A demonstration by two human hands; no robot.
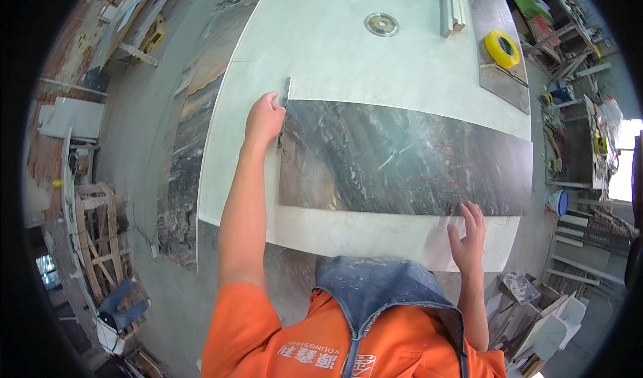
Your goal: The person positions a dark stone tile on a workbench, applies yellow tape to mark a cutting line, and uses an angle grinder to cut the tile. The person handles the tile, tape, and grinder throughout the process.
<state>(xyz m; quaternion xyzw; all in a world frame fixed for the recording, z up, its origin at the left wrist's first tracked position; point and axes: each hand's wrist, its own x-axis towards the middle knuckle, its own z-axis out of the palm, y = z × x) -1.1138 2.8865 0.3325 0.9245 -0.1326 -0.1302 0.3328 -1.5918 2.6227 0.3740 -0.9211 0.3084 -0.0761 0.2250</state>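
Observation:
A dark grey marble-patterned slab (402, 157) with brown and white veining lies across a pale work surface (321, 50). Along its left end stands a narrow dark strip (288, 89), its far tip reaching past the slab's far edge. My left hand (265, 119) is closed on this strip, thumb and index finger at its side; the other fingertips are hidden. At the slab's near edge, toward its right end, my right hand (470, 237) has its fingers stretched out and apart. Its fingertips touch or nearly touch that edge, and nothing is held in it.
A round metal disc (382, 24) lies on the pale surface's far part. Long pale bars (447, 6) rest at the far right, beside a yellow tape roll (502, 48) on a grey stone piece. Another marble strip (194, 117) runs along the left. Cluttered shelves (569, 103) stand at right.

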